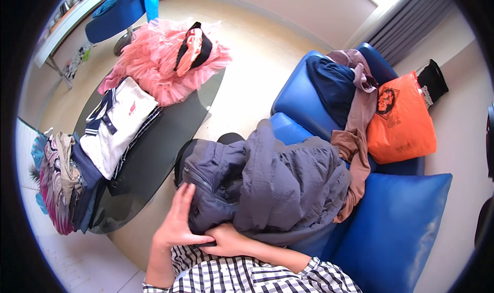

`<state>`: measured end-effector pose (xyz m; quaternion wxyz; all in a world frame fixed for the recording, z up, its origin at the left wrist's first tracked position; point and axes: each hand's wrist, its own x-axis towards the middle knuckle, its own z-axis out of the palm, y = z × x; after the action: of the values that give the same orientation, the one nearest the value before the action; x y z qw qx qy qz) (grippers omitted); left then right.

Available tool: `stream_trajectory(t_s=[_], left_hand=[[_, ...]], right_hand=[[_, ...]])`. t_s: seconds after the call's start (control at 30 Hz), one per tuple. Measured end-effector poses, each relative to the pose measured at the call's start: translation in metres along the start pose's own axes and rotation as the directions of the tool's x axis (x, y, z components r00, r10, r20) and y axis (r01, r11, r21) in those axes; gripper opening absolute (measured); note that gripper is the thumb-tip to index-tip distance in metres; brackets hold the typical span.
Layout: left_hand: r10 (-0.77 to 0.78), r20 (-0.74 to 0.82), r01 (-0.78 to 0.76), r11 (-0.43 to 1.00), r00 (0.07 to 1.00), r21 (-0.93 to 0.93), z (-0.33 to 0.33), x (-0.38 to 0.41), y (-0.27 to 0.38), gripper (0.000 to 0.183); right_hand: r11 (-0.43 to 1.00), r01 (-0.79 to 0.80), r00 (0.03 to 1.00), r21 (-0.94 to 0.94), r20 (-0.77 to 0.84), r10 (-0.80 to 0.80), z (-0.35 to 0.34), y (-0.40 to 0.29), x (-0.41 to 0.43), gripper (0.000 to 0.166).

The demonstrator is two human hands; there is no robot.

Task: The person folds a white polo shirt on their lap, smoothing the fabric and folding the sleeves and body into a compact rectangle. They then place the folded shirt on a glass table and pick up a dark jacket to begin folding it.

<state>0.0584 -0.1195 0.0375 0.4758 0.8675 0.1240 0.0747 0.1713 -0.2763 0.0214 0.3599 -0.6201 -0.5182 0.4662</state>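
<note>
A dark grey padded jacket [297,181] lies bunched across my lap and the blue seat, with a ribbed band and a zip showing. My left hand [175,219] rests against the jacket's left edge, its fingers straight and its thumb spread away. Close beside that thumb, my right hand [225,241] grips the jacket's near edge; its fingertips are partly hidden by the fabric and the left thumb.
Left, a dark glass table [166,138] bears a white polo shirt [119,127], stacked folded clothes [65,185] and a pink ruffled garment [162,61]. A blue sofa [397,216] at right holds an orange bag [401,119], brown clothing [357,119] and navy clothing [330,84].
</note>
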Motion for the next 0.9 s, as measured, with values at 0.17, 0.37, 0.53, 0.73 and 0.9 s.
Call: stream_trajectory(t_s=[0.17,0.37,0.53,0.73,0.9], left_hand=[[0.023,0.077,-0.014,0.994,0.997,-0.107,0.014,-0.011,-0.022,0.128],[-0.020,0.073,0.031,0.987,0.997,-0.156,0.014,-0.005,-0.020,0.123],[0.039,0.062,-0.026,0.981,0.997,-0.195,0.014,-0.002,-0.032,0.120],[-0.040,0.029,0.044,0.981,0.999,-0.187,0.016,-0.001,-0.017,0.117],[-0.013,0.005,0.014,0.975,1.000,-0.220,0.017,0.000,-0.019,0.113]], right_hand=[[0.986,0.130,0.989,-0.107,-0.054,-0.136,0.004,0.005,0.001,0.029],[0.991,0.111,0.992,-0.078,-0.051,-0.115,0.006,0.009,0.000,0.026],[0.991,0.112,0.989,-0.078,-0.087,-0.118,0.006,0.006,0.001,0.027],[0.989,0.106,0.993,-0.100,-0.045,-0.111,0.004,0.008,-0.001,0.029],[0.982,0.143,0.987,-0.122,-0.051,-0.150,0.006,0.006,-0.002,0.032]])
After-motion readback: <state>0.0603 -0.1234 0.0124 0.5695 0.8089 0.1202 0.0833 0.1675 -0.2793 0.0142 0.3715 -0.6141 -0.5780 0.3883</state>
